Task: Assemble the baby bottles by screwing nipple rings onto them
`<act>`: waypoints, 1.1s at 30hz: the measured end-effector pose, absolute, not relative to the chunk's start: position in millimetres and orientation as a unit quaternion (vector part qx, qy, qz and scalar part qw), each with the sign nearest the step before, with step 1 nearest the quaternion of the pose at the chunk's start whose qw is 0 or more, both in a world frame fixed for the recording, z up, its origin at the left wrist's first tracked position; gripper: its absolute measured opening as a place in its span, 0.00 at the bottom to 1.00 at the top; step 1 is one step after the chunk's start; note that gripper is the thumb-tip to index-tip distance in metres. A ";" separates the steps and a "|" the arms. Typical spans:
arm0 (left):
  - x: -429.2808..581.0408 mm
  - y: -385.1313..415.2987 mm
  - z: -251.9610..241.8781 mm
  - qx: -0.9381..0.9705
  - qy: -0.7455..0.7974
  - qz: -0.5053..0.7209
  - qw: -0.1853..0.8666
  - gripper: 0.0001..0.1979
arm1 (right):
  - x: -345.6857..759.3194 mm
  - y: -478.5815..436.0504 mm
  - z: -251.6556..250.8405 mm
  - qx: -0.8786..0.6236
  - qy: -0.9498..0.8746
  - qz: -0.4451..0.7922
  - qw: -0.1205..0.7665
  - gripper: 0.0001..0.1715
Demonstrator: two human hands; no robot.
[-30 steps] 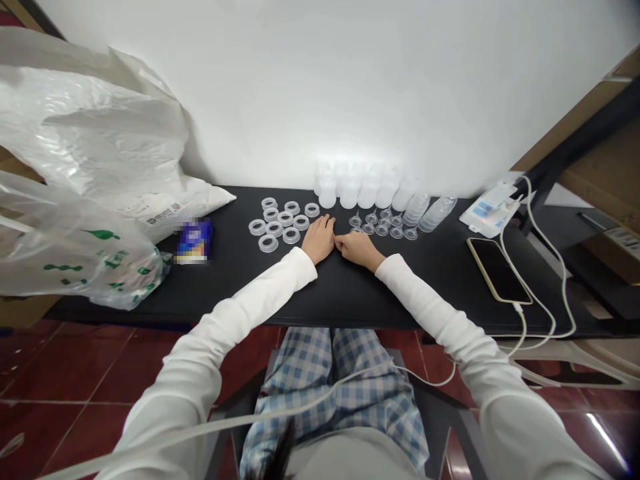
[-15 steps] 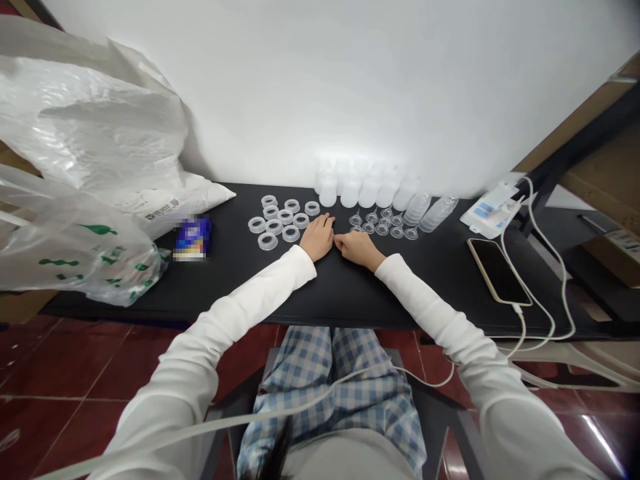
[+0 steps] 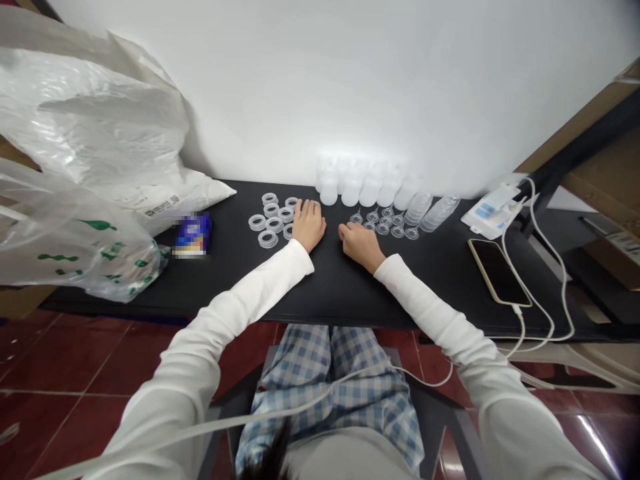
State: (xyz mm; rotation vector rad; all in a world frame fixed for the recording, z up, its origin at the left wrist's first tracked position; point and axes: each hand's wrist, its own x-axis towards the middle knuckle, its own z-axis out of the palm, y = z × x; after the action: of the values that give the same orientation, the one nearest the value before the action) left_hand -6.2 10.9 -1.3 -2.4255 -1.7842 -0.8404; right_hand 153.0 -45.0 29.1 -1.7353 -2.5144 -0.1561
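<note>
My left hand [image 3: 309,225] lies over the right edge of a group of several clear plastic rings [image 3: 275,224], its fingers slightly apart and covering some of them. My right hand [image 3: 361,244] rests on the black table [image 3: 325,287] with its fingers curled closed; whether something is inside cannot be made out. Just beyond it lie several small clear funnel-shaped pieces [image 3: 383,229]. Behind those, frosted white bottles [image 3: 369,192] stand in a row by the wall. Two leaning stacks of clear caps [image 3: 439,214] are to their right.
White and clear plastic bags [image 3: 90,127] fill the left side, with a blue box [image 3: 193,235] beside them. At right are a phone [image 3: 500,272] on a cable, a white power strip [image 3: 491,210] and a cardboard box [image 3: 613,257].
My left hand has moved left from beside my right hand onto the rings, its fingers spreading. My right hand has drawn slightly right, and its extended finger has curled in.
</note>
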 end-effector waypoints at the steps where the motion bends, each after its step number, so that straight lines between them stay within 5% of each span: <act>1: -4.3 8.8 -1.7 -0.780 -0.564 -0.270 0.011 0.22 | 152.7 -45.5 28.8 -0.575 -0.815 -0.059 0.046 0.20; 11: 10.3 -10.0 -8.1 -0.803 -0.511 -0.294 -0.087 0.11 | 157.3 -46.9 25.1 -0.628 -0.768 -0.112 0.066 0.19; 16: 9.1 -5.9 -5.7 -0.682 -0.492 -0.448 -0.302 0.07 | 161.7 -45.2 19.9 -0.619 -0.768 -0.138 0.087 0.16; 20: 13.3 -3.9 -3.1 -0.504 -0.477 -0.493 -0.525 0.13 | 164.1 -44.1 17.8 -0.613 -0.770 -0.151 0.089 0.17; 24: 14.2 -3.6 -0.3 -0.464 -0.446 -0.503 -0.577 0.17 | 163.9 -44.8 24.8 -0.611 -0.774 -0.135 0.100 0.19; 33: 10.6 -3.0 1.9 -0.376 -0.425 -0.567 -0.597 0.16 | 154.8 -51.2 26.7 -0.504 -0.765 -0.001 0.400 0.14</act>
State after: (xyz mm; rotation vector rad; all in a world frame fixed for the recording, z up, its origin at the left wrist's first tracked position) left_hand 10.6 -3.0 1.9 -2.0703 -2.3419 -3.1257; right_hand 154.8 -51.2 26.7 -1.2760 -1.9352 -0.0034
